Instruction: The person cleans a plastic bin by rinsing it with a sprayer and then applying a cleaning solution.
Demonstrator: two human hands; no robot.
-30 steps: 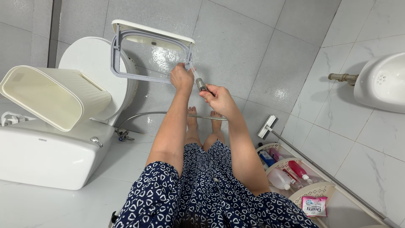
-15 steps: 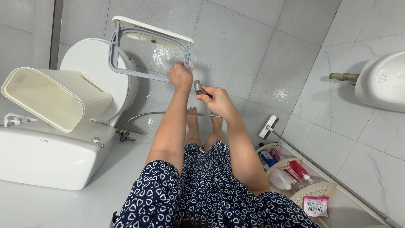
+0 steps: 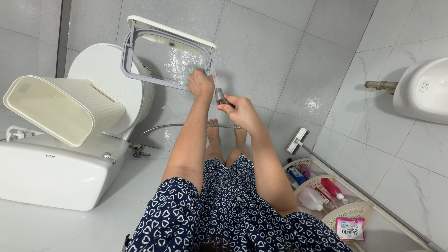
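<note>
My left hand (image 3: 200, 85) grips the lower right corner of a grey bin lid frame (image 3: 133, 70) with a cream flap (image 3: 168, 31), holding it up over the wet grey floor. My right hand (image 3: 240, 112) holds a metal spray nozzle (image 3: 219, 95) aimed at that corner, and a thin jet of water strikes the frame by my left fingers. The nozzle's metal hose (image 3: 175, 126) runs across my feet back to a valve beside the toilet.
A cream bin body (image 3: 51, 107) lies tipped on the closed white toilet (image 3: 105, 79), with its tank (image 3: 51, 172) at left. A long-handled scrub brush (image 3: 297, 140), a rack of bottles (image 3: 322, 191) and a urinal (image 3: 422, 91) stand at right.
The lid frame and my left hand have barely shifted. The nozzle has tilted slightly and the spray keeps hitting the frame corner; water splashes on the floor behind it.
</note>
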